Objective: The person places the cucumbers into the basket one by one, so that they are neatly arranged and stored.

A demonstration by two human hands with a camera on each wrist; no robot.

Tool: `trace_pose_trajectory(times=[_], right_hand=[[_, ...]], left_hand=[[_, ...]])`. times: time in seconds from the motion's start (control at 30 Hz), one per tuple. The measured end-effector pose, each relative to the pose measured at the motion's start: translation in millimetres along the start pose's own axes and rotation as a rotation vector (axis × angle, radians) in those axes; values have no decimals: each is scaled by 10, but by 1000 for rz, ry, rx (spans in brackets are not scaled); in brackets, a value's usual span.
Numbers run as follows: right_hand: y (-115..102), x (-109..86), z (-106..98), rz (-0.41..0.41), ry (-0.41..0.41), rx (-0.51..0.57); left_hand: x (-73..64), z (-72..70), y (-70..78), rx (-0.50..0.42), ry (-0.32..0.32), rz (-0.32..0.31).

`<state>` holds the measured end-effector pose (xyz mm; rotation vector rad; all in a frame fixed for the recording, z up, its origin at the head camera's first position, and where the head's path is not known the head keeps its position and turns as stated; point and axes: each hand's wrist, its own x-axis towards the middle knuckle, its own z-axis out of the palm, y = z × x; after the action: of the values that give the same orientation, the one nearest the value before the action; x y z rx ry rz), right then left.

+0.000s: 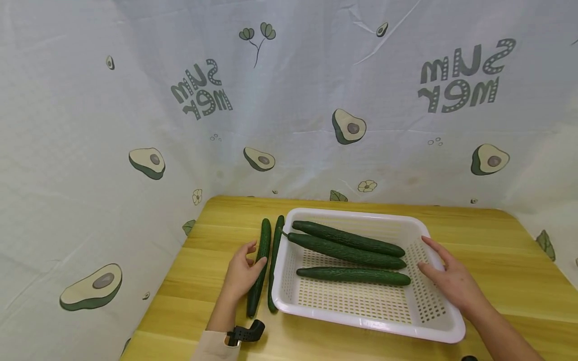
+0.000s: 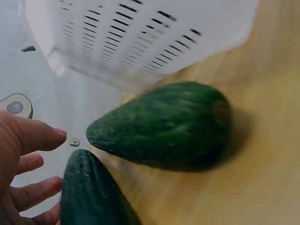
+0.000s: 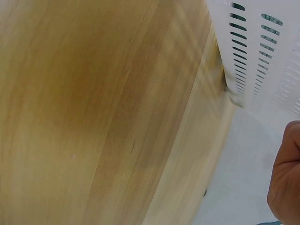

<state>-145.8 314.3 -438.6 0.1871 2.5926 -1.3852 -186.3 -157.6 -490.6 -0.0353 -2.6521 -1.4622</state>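
Observation:
A long green cucumber (image 1: 256,286) lies on the table, with my left hand (image 1: 241,271) at its upper half. My left thumb (image 2: 42,136) and fingers are spread around it; a gap shows between thumb and cucumber in the left wrist view. Beside it a second cucumber (image 1: 274,273) lies along the left wall of a white plastic basket (image 1: 361,323). Inside the basket are three cucumbers (image 1: 352,275). My right hand (image 1: 456,281) grips the basket's right rim, thumb over the inside; its other fingers are partly hidden.
The wooden table (image 1: 194,271) extends left and right of the basket. A pale curtain (image 1: 307,90) printed with avocados hangs behind and along the sides. A black band with a camera (image 1: 248,332) sits on the left wrist.

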Motion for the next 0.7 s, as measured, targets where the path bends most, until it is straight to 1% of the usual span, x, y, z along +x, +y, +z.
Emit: trace_pose_trajectory(times=[0.13, 0.2, 0.3, 0.43, 0.57, 0.7], right_hand=[[3, 0, 2, -1, 7, -5], [7, -1, 5, -3, 11, -5], [15, -2, 4, -7, 17, -9], [23, 3, -4, -6, 14, -14], [25, 7, -6, -3, 9, -11], [28, -1, 9, -16, 12, 4]], left_hand=[[-70, 50, -72, 19, 9, -59], [-105, 73, -88, 23, 30, -98], [-144, 101, -98, 33, 70, -129], [-170, 128, -93, 39, 109, -127], [-183, 153, -79, 26, 140, -141], [-200, 176, -89, 14, 212, -158]])
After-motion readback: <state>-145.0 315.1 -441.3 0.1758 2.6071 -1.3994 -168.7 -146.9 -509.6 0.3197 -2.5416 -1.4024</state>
